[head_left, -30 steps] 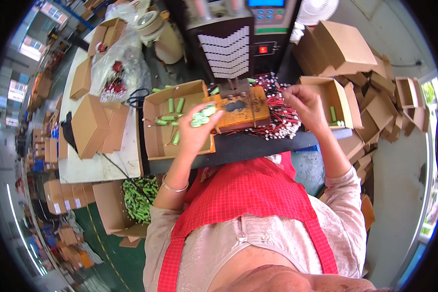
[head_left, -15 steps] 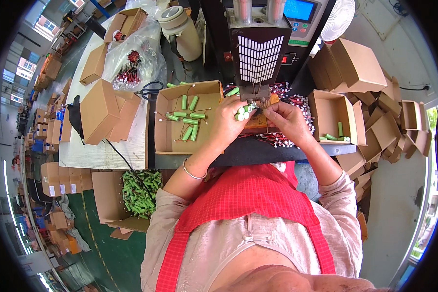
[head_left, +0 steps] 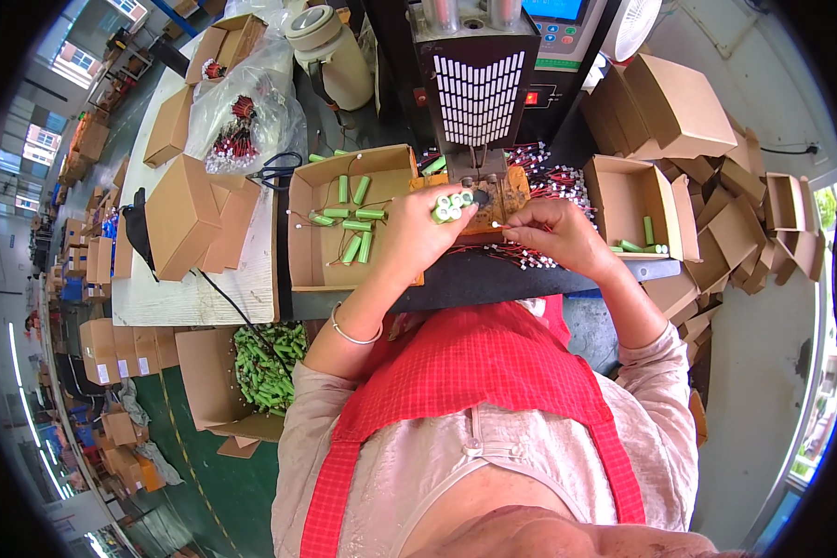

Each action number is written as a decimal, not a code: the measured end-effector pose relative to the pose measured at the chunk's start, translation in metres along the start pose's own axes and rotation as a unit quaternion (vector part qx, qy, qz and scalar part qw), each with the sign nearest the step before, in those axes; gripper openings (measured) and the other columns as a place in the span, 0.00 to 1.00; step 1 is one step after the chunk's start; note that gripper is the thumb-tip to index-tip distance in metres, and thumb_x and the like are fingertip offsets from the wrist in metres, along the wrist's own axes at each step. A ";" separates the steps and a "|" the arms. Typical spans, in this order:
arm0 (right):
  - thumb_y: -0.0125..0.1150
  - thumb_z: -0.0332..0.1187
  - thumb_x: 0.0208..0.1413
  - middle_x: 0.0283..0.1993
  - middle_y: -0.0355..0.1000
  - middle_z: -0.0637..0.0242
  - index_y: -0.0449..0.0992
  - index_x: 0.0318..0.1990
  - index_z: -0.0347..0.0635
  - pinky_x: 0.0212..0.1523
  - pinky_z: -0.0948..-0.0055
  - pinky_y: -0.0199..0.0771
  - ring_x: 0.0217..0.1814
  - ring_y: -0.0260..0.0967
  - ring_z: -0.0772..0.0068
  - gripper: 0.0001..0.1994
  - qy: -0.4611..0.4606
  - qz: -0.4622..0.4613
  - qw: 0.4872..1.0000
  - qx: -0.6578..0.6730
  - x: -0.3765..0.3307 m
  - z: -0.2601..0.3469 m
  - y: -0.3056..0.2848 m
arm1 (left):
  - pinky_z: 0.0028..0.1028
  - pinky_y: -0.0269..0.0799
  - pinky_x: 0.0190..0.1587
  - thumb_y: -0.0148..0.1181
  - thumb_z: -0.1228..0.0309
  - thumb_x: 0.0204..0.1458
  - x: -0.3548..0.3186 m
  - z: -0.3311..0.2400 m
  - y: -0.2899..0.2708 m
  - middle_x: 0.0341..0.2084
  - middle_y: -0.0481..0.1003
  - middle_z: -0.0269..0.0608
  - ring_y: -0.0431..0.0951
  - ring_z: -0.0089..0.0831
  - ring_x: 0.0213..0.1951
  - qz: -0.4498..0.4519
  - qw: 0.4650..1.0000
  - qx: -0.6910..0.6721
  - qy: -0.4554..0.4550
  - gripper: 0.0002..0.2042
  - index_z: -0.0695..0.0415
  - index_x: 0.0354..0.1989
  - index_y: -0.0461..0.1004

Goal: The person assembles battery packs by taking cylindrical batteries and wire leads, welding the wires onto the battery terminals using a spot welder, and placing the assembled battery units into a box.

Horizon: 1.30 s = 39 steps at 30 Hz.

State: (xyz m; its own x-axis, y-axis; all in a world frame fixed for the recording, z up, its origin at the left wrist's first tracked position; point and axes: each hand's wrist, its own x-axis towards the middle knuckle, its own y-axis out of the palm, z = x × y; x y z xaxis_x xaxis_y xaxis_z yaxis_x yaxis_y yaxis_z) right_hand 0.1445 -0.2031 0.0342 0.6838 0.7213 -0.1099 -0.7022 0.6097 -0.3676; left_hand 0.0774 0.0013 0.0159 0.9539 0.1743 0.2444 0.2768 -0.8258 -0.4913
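My left hand (head_left: 411,231) is closed around several green battery cells (head_left: 447,208), their pale round ends facing up and right. Just in front of the welding machine (head_left: 479,98), it sits below the two thin electrodes. Close by on the right, my right hand (head_left: 567,240) pinches a wire lead, whose small white connector (head_left: 497,224) shows at the fingertips; the rest of the lead is hard to make out. An orange-brown block (head_left: 511,191) lies under the electrodes, behind both hands. Red and black wire leads (head_left: 560,186) with white connectors are heaped around it.
Left of the machine, a cardboard box (head_left: 312,270) holds green cells with wires; another box (head_left: 614,186) on the right holds a few cells. Below the table's left, a carton (head_left: 205,372) is full of green cells. Scissors (head_left: 277,169) and a jug (head_left: 330,60) stand farther back.
Both hands have drawn back from the electrodes toward me. My right hand has moved away from the cells, a white connector now showing at its fingertips. The whole view has shifted slightly.
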 end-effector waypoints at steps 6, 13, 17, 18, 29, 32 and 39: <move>0.61 0.27 0.48 0.26 0.73 0.63 0.77 0.29 0.36 0.28 0.74 0.69 0.26 0.70 0.70 0.04 -0.249 -0.045 0.966 -0.052 -0.005 0.008 0.009 | 0.15 0.60 0.22 0.63 0.75 0.44 -0.002 0.001 -0.024 0.30 0.75 0.35 0.69 0.15 0.25 0.172 0.826 -0.482 -0.234 0.16 0.62 0.43 0.71; 0.61 0.26 0.48 0.25 0.72 0.61 0.77 0.33 0.36 0.27 0.73 0.69 0.25 0.70 0.69 0.05 -0.220 -0.211 0.949 -0.085 0.008 -0.001 0.035 | 0.20 0.70 0.28 0.65 0.73 0.42 -0.003 0.010 0.002 0.27 0.76 0.36 0.73 0.21 0.24 0.053 0.961 -0.227 -0.146 0.14 0.62 0.37 0.73; 0.59 0.28 0.50 0.22 0.70 0.64 0.76 0.33 0.33 0.21 0.78 0.65 0.19 0.65 0.80 0.06 -0.076 -0.212 0.973 0.043 0.016 -0.008 0.041 | 0.28 0.72 0.31 0.65 0.74 0.39 -0.001 0.017 0.014 0.28 0.76 0.46 0.78 0.34 0.29 -0.049 0.997 -0.055 0.036 0.12 0.64 0.33 0.74; 0.59 0.28 0.50 0.22 0.70 0.64 0.76 0.33 0.33 0.21 0.78 0.65 0.19 0.65 0.80 0.06 -0.074 -0.212 0.973 0.043 0.017 -0.008 0.041 | 0.28 0.72 0.31 0.65 0.75 0.39 0.000 0.018 0.015 0.28 0.76 0.46 0.77 0.36 0.29 -0.055 0.997 -0.038 0.041 0.12 0.63 0.33 0.74; 0.60 0.30 0.49 0.25 0.74 0.60 0.76 0.32 0.32 0.28 0.78 0.69 0.26 0.71 0.78 0.08 -0.076 -0.246 0.965 0.040 0.025 -0.011 0.043 | 0.31 0.71 0.31 0.64 0.77 0.37 0.004 0.014 0.017 0.23 0.74 0.47 0.76 0.41 0.28 -0.069 0.996 0.018 0.048 0.09 0.64 0.29 0.74; 0.60 0.30 0.49 0.25 0.74 0.59 0.76 0.33 0.32 0.28 0.78 0.70 0.26 0.71 0.78 0.08 -0.088 -0.244 0.965 0.040 0.024 -0.011 0.042 | 0.31 0.71 0.31 0.63 0.76 0.38 0.004 0.018 0.018 0.24 0.74 0.48 0.76 0.42 0.28 -0.081 0.995 0.005 0.066 0.09 0.64 0.29 0.74; 0.55 0.23 0.45 0.32 0.71 0.58 0.75 0.34 0.36 0.36 0.67 0.71 0.35 0.70 0.57 0.07 -0.085 -0.247 0.944 -0.200 -0.004 -0.032 -0.044 | 0.18 0.68 0.33 0.63 0.69 0.46 -0.010 0.014 -0.051 0.29 0.76 0.36 0.72 0.16 0.30 -0.056 0.992 0.030 -0.113 0.13 0.61 0.39 0.74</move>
State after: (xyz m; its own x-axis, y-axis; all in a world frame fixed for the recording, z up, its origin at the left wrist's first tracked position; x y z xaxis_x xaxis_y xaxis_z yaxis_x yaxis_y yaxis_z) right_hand 0.1786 -0.2435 0.0208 0.8431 0.4440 0.3034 -0.1512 0.7372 -0.6585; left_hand 0.0551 0.0488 0.0267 0.9167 0.3843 0.1098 0.3822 -0.7625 -0.5220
